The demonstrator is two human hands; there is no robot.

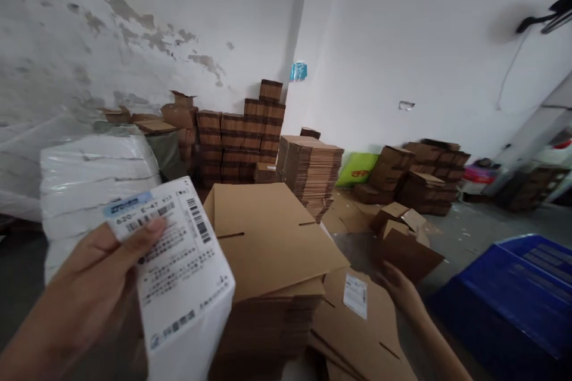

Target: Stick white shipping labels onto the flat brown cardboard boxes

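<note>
My left hand [96,277] is closed round a white parcel [183,286] with a printed shipping label, held up at the lower left; my thumb lies across the label. My right hand [400,289] reaches down at the lower right and rests on flat cardboard [357,327] that carries a small white label [356,296]; its fingers are blurred and partly hidden. Between the hands stands a tall stack of flattened cardboard boxes [272,232].
A stack of white wrapped bundles [89,178] stands at the left. More cardboard stacks [308,169] and piled boxes [241,137] line the back wall. A blue plastic crate [518,292] sits at the right. Loose cartons [415,181] and a green bag [357,168] lie on the floor.
</note>
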